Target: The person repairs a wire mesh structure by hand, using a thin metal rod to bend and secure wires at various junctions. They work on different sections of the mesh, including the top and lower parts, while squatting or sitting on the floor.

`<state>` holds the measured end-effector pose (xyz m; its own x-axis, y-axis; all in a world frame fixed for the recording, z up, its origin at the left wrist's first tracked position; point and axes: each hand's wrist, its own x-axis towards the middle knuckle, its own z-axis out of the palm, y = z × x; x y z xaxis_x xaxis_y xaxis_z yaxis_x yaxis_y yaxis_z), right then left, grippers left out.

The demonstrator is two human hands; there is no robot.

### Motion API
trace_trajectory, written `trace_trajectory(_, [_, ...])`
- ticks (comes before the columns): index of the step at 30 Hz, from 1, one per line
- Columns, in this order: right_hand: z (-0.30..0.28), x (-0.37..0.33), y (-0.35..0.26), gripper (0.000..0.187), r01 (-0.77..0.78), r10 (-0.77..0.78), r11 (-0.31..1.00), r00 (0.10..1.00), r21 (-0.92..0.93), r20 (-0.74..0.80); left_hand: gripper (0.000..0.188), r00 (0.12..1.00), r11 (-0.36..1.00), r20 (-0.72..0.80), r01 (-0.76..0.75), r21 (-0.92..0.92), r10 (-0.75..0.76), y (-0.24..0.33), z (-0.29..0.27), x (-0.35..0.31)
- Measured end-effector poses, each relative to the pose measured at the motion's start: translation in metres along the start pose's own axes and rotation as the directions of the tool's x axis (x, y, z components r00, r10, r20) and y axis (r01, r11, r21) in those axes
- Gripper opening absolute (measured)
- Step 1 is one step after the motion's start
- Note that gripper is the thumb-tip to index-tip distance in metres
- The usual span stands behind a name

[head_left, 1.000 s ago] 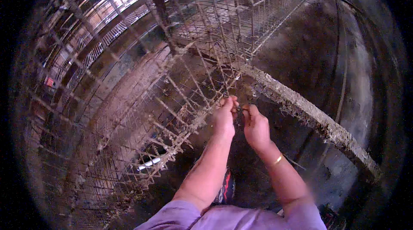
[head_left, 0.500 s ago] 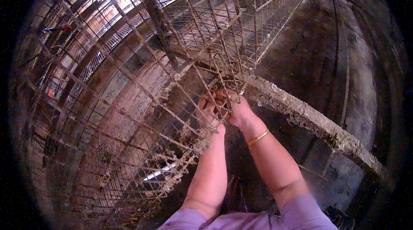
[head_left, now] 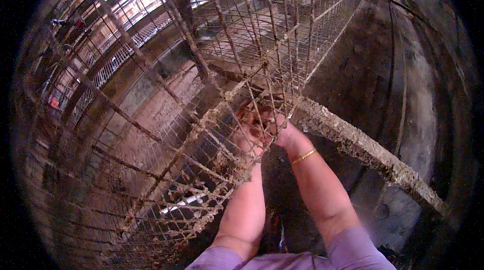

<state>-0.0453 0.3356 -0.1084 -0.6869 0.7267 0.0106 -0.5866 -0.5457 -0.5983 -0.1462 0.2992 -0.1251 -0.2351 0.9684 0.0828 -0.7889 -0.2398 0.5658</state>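
Both my arms reach forward to the corner of a rusty, dirt-caked wire cage [head_left: 217, 111]. My left hand [head_left: 248, 136] is partly behind the cage wires, its fingers curled up close to the other hand. My right hand [head_left: 280, 127], with a gold bangle [head_left: 303, 157] on its wrist, is closed against the wires where the mesh meets a crusted beam [head_left: 353, 141]. The fingers of both hands come together in shadow. Crossing wires hide what lies between them.
The crusted beam runs from the cage corner down to the right. More wire mesh [head_left: 333, 10] stretches away toward the far right. A dark post [head_left: 184, 7] stands behind the bars. A pale rod [head_left: 184, 203] lies at the lower left, and dark floor [head_left: 368, 63] spreads on the right.
The view has shifted slightly, so the cage bars and beam sit a little differently. Both hands stay together at the same corner, with their fingers closed.
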Motion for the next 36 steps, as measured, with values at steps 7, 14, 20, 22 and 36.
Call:
trace_trajectory(7, [0.036,-0.047,0.010,0.020,-0.085,-0.657,0.120,0.740,-0.989,-0.144,0.036,0.999,0.983,-0.031,-0.028,0.183,0.034,-0.017,-0.016,0.007])
trace_trajectory(14, [0.029,-0.048,0.010,0.058,0.143,-0.530,-0.007,0.839,-0.990,0.125,0.035,0.968,0.971,0.114,0.233,-0.063,-0.225,0.015,0.001,0.022])
trace_trajectory(20, [0.050,-0.034,-0.010,0.068,0.331,-0.530,-0.018,0.797,-0.944,0.289,0.036,0.994,0.963,-0.059,-0.070,0.261,0.088,0.008,0.012,0.010])
trace_trajectory(22, [0.051,-0.033,-0.013,0.066,0.328,-0.525,-0.027,0.799,-0.944,0.293,0.036,0.990,0.942,-0.074,-0.091,0.322,0.121,0.005,0.016,0.007])
trace_trajectory(36, [0.048,-0.029,-0.015,0.054,0.419,-0.448,0.184,0.841,-0.889,0.303,0.037,0.994,0.981,-0.064,-0.080,0.174,0.093,0.006,0.020,0.008])
